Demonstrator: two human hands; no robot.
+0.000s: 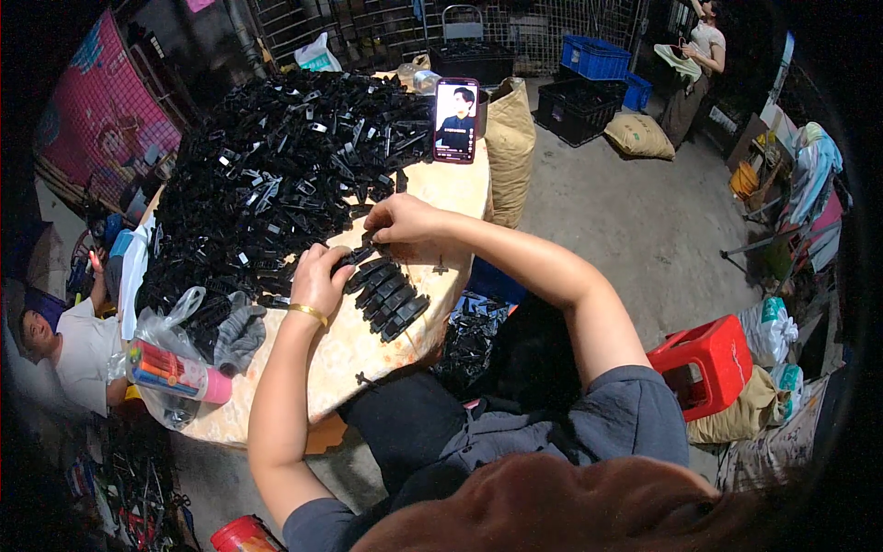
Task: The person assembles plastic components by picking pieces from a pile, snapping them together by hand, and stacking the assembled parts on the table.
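A large heap of small black plastic pieces (267, 166), some with shiny metal-looking parts, covers much of the cream patterned table (322, 359). At the heap's near right edge, my left hand (317, 281) is closed on a small black plastic piece (344, 261). Just beyond it and to the right, my right hand (405, 219) pinches another dark piece, mostly hidden by its fingers. Close to both hands, several like pieces lie side by side in a neat row (391, 299). Their exact kind is too small to tell.
A phone (456, 121) stands upright at the table's far right, near a tan sack (509, 152). Clear plastic bags and a pen canister (175, 373) lie at the near left. A red stool (704, 363) stands right. Another person (78, 345) is at the left edge.
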